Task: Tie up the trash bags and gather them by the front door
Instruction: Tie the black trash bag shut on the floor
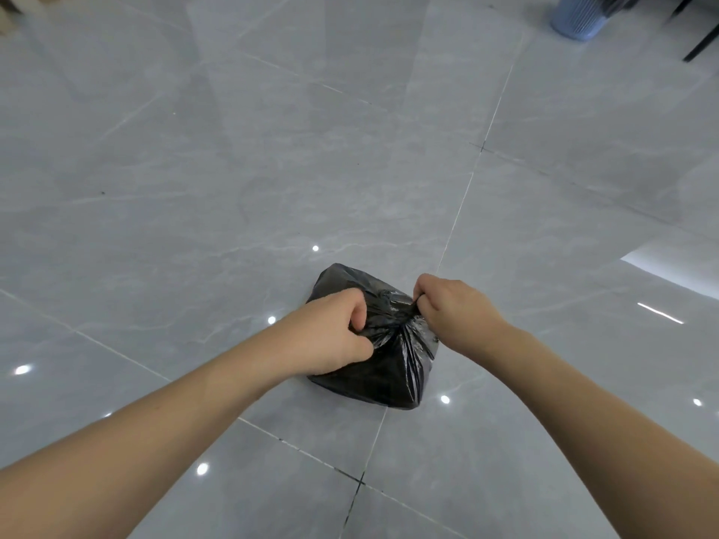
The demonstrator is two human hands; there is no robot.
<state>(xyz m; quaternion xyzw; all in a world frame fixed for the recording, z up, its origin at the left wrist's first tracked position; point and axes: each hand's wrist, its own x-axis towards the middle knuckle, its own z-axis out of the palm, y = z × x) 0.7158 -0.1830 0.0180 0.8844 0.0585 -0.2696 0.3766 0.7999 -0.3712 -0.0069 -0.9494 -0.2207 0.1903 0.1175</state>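
Small black plastic trash bag on glossy grey tiled floor. My left hand and right hand each pinch gathered bag top, grip tight.

Indoor room: glossy grey tiled floor

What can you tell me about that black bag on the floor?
The black bag is thin, shiny, crinkled plastic, small and filled, sitting on the grey tiled floor. Its top is gathered into tight pleats at the middle. The left hand and right hand each pinch a bunch of that gathered plastic, pulling to opposite sides.
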